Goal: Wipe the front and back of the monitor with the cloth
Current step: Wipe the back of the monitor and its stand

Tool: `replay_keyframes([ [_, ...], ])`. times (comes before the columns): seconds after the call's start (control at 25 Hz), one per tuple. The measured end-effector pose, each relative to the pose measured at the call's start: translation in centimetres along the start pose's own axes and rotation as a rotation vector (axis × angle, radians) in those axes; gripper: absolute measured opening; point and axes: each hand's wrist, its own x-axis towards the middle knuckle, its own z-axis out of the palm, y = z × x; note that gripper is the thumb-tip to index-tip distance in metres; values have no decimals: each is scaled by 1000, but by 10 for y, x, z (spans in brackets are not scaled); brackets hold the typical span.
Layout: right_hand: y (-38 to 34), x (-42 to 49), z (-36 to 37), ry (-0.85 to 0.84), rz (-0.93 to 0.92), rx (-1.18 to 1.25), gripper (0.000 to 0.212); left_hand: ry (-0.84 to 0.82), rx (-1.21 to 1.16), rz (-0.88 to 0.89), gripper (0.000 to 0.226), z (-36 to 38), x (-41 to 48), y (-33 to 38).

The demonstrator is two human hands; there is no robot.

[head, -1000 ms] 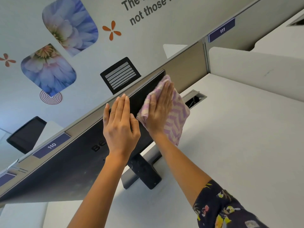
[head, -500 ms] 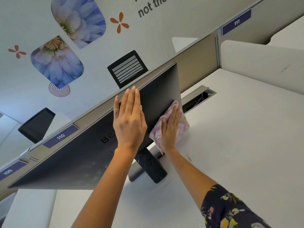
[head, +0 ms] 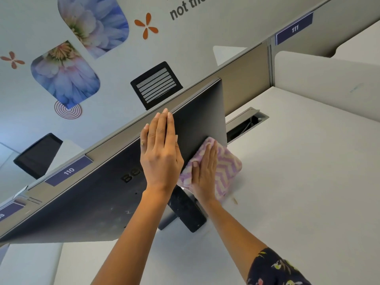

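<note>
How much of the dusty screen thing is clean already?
Done: the back of the monitor near its right edge looks smooth and clean. In hand: the right hand presses the cloth on the lower right corner while the left hand lies flat on the back. Left: pale specks show lower left, and the front is out of sight.

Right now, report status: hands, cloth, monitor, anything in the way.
Left hand flat on monitor back, bracing. Right hand presses cloth flat at the lower corner, right end. Stand sits just below the cloth.
</note>
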Motion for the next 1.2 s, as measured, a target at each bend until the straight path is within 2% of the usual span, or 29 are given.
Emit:
replay_keyframes([
  [0.08,22,3,-2,-49,72,51,71,10,5,-6,42,0,-1,0],
  [0.16,27,14,-10,-44,101,201,71,7,-1,-17,43,2,0,1],
  [0.2,27,22,-17,-39,77,240,73,3,-5,-23,44,2,1,1],
  [0.4,-2,75,-37,71,-135,131,87,7,-11,-31,44,0,1,1],
  [0.52,-61,102,-43,212,-125,279,74,-5,-26,-37,46,-1,2,2],
  [0.64,-95,91,-39,268,-258,131,63,-12,-30,-35,45,-2,2,2],
  [0.76,-75,51,-25,186,-405,-31,65,-43,-17,-16,45,-2,1,0],
  [0.84,-54,36,-17,147,-428,-64,63,-46,-18,-24,46,-1,1,0],
  [1.0,-62,65,-26,206,-467,-136,69,-19,-47,-41,42,-2,2,3],
  [1.12,-84,119,-48,305,-436,-41,60,-12,-60,-47,49,-3,4,2],
  [1.2,-88,144,-60,345,-377,92,63,-15,-53,-45,54,-2,5,4],
])
